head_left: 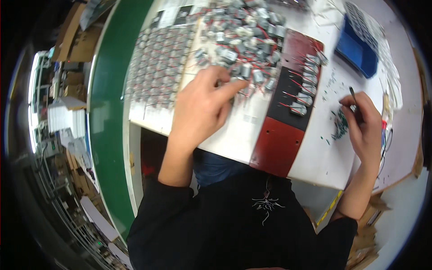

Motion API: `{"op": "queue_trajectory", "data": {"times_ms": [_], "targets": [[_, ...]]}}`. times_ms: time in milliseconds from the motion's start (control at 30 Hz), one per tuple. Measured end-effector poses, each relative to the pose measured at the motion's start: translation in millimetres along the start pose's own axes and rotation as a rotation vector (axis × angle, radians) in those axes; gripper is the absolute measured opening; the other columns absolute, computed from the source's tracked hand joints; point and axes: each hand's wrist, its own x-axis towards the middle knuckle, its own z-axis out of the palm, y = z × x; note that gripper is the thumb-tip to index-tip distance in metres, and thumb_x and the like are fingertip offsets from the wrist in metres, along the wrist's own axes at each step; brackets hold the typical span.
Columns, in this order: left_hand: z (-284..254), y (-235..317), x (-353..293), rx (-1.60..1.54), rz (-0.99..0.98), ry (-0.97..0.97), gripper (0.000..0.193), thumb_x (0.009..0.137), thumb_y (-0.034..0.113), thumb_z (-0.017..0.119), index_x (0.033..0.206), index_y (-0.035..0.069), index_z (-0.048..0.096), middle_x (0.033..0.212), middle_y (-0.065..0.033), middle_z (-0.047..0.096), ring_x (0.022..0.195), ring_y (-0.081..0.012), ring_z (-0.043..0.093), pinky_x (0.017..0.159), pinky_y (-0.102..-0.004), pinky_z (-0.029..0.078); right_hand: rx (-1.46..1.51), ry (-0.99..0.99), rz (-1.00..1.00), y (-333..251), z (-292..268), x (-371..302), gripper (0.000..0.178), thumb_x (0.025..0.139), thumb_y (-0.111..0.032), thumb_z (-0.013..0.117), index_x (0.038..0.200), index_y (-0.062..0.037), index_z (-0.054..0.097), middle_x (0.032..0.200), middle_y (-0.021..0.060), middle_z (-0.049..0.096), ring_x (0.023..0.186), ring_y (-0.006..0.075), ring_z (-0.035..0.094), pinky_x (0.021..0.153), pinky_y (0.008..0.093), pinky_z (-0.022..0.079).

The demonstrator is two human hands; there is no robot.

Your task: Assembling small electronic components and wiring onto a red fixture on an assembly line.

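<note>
My left hand (202, 105) reaches over the near edge of a heap of small grey motors (229, 55) with red wires. Its fingers are apart, the index stretched toward motors at the heap's edge, and I see nothing held in it. To the right, my right hand (365, 123) is closed round a slim metal tool (352, 93), whose thin end sticks up past the fingers; its exact kind is unclear. Beside that hand lie small dark green bits (339, 125). Between my hands, a red and black board (280, 141) carries a column of several motors (307, 90) with their red wires pointing left.
Neat rows of motors (159, 67) fill the left of the white table (231, 146). A blue bin (357, 49) stands at the far right, beside white cloth or bags (391, 74). A green strip (110, 90) runs along the left, with shelves and cartons beyond it.
</note>
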Motion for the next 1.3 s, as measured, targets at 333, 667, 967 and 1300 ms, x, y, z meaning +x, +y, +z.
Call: {"op": "queue_trajectory", "data": {"times_ms": [333,667,967,1300], "targets": [[3,10,2,-0.009,0.165,0.185,0.043,0.075,0.0,0.081,0.115,0.013,0.075,0.116,-0.0092,0.069,0.098,-0.0305,0.067,0.077,-0.0405,0.055,0.047,0.076,0.019,4,-3,-3,0.014,0.093,0.009,0.07,0.107,0.003,0.07,0.096,0.001,0.065,0.074,0.0056,0.052,0.066,0.0222,0.043],[27,47,18,-0.489,0.232,-0.111,0.039,0.076,0.01,0.089,0.112,0.009,0.075,0.099,-0.0056,0.074,0.084,-0.0257,0.068,0.071,-0.0361,0.054,0.458,0.089,0.31,-13,8,-2,0.016,0.092,-0.003,0.08,0.107,-0.0002,0.074,0.094,-0.0024,0.073,0.079,0.0021,0.061,0.067,0.0172,0.045],[34,51,19,-0.425,0.386,-0.117,0.026,0.077,0.018,0.086,0.1,0.014,0.074,0.097,0.0005,0.069,0.085,-0.0222,0.064,0.069,-0.0355,0.051,0.585,0.005,0.356,-16,14,-4,0.012,0.096,-0.008,0.078,0.104,-0.0009,0.073,0.083,-0.0019,0.068,0.057,0.0008,0.049,0.049,0.0171,0.035],[39,42,11,-0.489,0.5,-0.113,0.034,0.073,0.02,0.086,0.106,0.019,0.077,0.097,0.0014,0.065,0.083,-0.0215,0.061,0.066,-0.0364,0.048,0.58,-0.045,0.324,-17,13,-4,0.017,0.094,-0.012,0.081,0.108,-0.0015,0.077,0.088,-0.0023,0.072,0.072,0.003,0.059,0.062,0.0193,0.047]]}}
